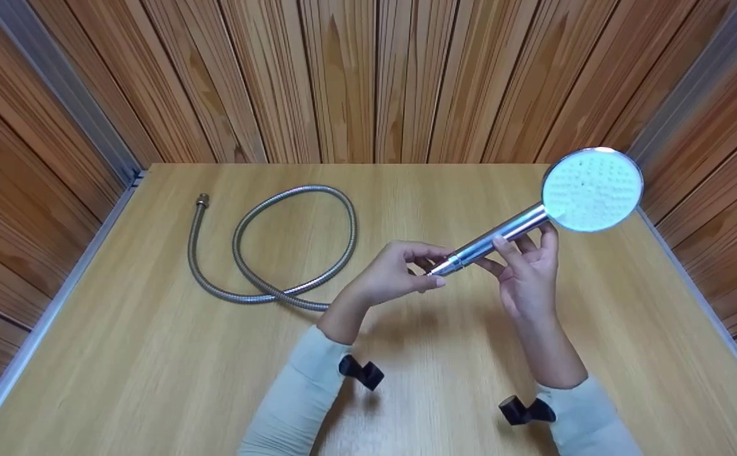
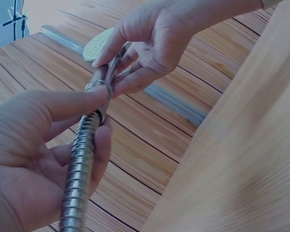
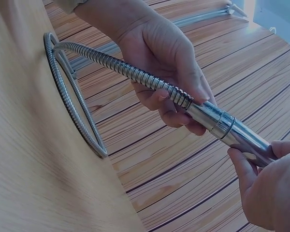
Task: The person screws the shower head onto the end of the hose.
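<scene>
A chrome shower head point(image 1: 591, 190) with a round pale nozzle face is held tilted above the table, its face up at the right. My right hand point(image 1: 530, 272) grips its handle point(image 1: 501, 233) between thumb and fingers. At the handle's lower end, my left hand point(image 1: 394, 272) pinches the conical end fitting point(image 3: 205, 115) of a ribbed metal shower hose point(image 2: 77, 179). In the right wrist view the fitting meets the handle end in one line. From my left hand the hose runs down to the table, where it lies in a loop point(image 1: 352, 234).
The hose's free end, with a metal nut point(image 1: 202, 200), lies at the table's back left. Wood-plank walls point(image 1: 343, 82) rise behind and beside the light wooden table point(image 1: 153, 380). Black camera mounts point(image 1: 362, 372) stick out from both sleeves.
</scene>
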Demonstrator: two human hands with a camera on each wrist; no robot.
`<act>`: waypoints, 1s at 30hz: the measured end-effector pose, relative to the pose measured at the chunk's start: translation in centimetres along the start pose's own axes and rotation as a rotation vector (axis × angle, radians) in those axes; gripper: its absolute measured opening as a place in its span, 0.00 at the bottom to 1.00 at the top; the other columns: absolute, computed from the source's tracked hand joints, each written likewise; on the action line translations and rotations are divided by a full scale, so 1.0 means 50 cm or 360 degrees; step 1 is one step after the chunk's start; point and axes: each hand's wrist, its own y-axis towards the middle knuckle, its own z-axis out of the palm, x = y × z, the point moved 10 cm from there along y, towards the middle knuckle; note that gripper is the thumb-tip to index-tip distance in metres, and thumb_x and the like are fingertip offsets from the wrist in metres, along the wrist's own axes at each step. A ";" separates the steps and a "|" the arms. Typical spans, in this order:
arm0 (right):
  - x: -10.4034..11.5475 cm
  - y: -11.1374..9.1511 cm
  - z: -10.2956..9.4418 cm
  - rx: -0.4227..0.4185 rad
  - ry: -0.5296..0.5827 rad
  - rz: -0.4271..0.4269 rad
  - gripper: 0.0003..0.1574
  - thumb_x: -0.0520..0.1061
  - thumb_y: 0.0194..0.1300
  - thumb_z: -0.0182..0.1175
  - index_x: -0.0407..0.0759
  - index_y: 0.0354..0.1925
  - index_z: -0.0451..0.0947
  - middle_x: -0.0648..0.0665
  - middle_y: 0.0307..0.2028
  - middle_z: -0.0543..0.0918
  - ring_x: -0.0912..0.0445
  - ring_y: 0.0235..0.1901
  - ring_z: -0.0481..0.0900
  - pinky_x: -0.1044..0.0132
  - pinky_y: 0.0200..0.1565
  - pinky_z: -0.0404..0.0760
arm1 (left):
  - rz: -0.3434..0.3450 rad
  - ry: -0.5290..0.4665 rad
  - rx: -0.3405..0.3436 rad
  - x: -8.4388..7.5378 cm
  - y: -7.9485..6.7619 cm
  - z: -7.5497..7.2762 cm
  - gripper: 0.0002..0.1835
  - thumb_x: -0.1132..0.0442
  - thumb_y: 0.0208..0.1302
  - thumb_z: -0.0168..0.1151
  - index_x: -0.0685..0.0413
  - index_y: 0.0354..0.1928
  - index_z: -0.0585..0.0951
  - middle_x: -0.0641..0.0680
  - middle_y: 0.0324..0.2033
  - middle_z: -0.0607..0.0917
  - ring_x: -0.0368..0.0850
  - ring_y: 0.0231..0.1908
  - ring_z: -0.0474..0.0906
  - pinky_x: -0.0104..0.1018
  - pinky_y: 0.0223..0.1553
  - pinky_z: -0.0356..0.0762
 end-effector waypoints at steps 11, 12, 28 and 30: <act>-0.001 0.002 -0.001 -0.0001 0.0004 0.0014 0.39 0.24 0.64 0.55 0.47 0.66 0.57 0.40 0.41 0.72 0.51 0.36 0.81 0.52 0.33 0.85 | 0.0002 0.0012 -0.0018 0.002 0.002 -0.001 0.20 0.68 0.61 0.68 0.48 0.56 0.83 0.45 0.41 0.84 0.44 0.40 0.78 0.37 0.37 0.80; -0.002 0.002 -0.001 -0.0005 -0.0003 0.0016 0.39 0.24 0.64 0.55 0.47 0.66 0.57 0.39 0.42 0.71 0.51 0.36 0.80 0.52 0.33 0.85 | 0.0001 0.0029 -0.0042 0.002 0.002 -0.003 0.20 0.69 0.60 0.69 0.47 0.55 0.83 0.45 0.40 0.84 0.44 0.40 0.78 0.37 0.37 0.80; -0.002 0.002 0.004 -0.0016 0.0023 0.0025 0.37 0.23 0.63 0.56 0.46 0.64 0.59 0.40 0.39 0.71 0.51 0.35 0.80 0.50 0.33 0.85 | 0.0008 -0.0142 0.0024 0.001 -0.002 0.000 0.16 0.66 0.67 0.62 0.54 0.56 0.82 0.51 0.41 0.84 0.44 0.39 0.77 0.38 0.35 0.82; -0.002 0.002 0.005 -0.0009 0.0023 0.0022 0.37 0.23 0.63 0.55 0.46 0.64 0.58 0.40 0.40 0.71 0.51 0.35 0.79 0.50 0.33 0.85 | 0.0006 -0.0125 -0.0005 0.001 -0.002 -0.003 0.16 0.67 0.66 0.63 0.54 0.55 0.83 0.50 0.40 0.84 0.44 0.39 0.77 0.37 0.35 0.82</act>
